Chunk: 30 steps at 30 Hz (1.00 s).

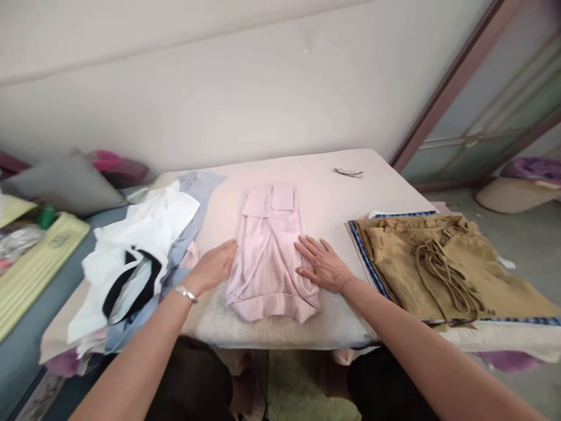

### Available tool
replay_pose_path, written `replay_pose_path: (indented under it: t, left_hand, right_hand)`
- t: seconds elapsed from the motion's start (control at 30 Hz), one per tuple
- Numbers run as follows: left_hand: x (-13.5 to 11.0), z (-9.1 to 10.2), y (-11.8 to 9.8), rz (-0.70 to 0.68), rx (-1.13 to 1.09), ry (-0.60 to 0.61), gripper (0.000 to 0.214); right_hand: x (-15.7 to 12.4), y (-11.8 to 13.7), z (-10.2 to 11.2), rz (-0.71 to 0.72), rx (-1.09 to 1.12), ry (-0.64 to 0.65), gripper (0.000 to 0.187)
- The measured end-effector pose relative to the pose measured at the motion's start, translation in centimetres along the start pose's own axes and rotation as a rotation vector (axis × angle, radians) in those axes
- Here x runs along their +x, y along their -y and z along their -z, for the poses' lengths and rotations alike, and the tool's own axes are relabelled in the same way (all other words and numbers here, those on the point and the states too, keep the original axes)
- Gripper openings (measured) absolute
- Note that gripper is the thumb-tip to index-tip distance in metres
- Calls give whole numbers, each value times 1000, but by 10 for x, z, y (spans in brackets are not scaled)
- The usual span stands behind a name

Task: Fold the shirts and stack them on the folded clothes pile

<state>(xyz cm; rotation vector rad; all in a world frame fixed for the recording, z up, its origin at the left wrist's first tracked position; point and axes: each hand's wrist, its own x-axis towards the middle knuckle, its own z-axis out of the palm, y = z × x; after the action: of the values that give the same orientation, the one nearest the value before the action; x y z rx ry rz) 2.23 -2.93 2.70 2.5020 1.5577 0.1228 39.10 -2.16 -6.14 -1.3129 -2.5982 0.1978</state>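
Note:
In the middle of the covered table lies a pale pink ribbed sweater [272, 263], its sides folded inward and its two sleeves laid side by side toward the far end. The ribbed hem faces me. At the sweater's left edge is my left hand [217, 266], turned on its side with the fingers stretched out close together and a silver bracelet on the wrist. My right hand [322, 263] lies flat with spread fingers, its fingertips touching the sweater's right edge. Neither hand grips anything.
On the left is a loose heap of white clothes [131, 234] over light blue cloth [197, 184]. Folded brown trousers [407, 251] with a drawstring top a stack on the right. Eyeglasses [349, 173] lie at the back. A grey cushion [65, 184] rests far left.

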Motion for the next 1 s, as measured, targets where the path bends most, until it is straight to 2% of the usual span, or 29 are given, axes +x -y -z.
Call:
replay_pose_path:
  t: [0.03,0.1,0.17,0.23,0.37,0.47,0.57,0.63,0.83,0.9,1.0]
  left_hand:
    - [-28,-7,-3,21,-17,0,49]
    - [-68,-25,-12,46,-51,-17,54]
    - [-91,-40,-21,54,-71,-9,60]
    - [-102,-49,-27,46,-71,19,62]
    - [-107,-45,-25,162,-59,-15,50]
    - [-105,-38,-23,253,-59,-78,39]
    - [-100,-37,-29,269,-75,-100,29]
    - [-98,-40,-35,246,-92,-96,25]
    - [-93,-45,-38,103,-124,-60,26]
    - [-94,-45,-35,80,-133,-50,28]
    - [-98,-43,-35,28,-126,-48,35]
  right_hand:
    - [0,2,-1,-8,-13,1,74]
    - [-1,9,-2,-37,-40,9,72]
    - [-8,18,-2,-72,-63,20,70]
    - [-22,27,-1,-79,-67,33,66]
    - [-64,41,3,-74,50,11,59]
    - [-91,44,7,-204,144,-121,59]
    - [-99,44,8,-336,155,-185,57]
    - [-94,44,11,-348,140,-196,53]
    - [-71,56,22,-180,154,-321,41]
    - [-68,63,23,-99,175,-288,40]
    - [-69,73,22,7,191,-149,40]
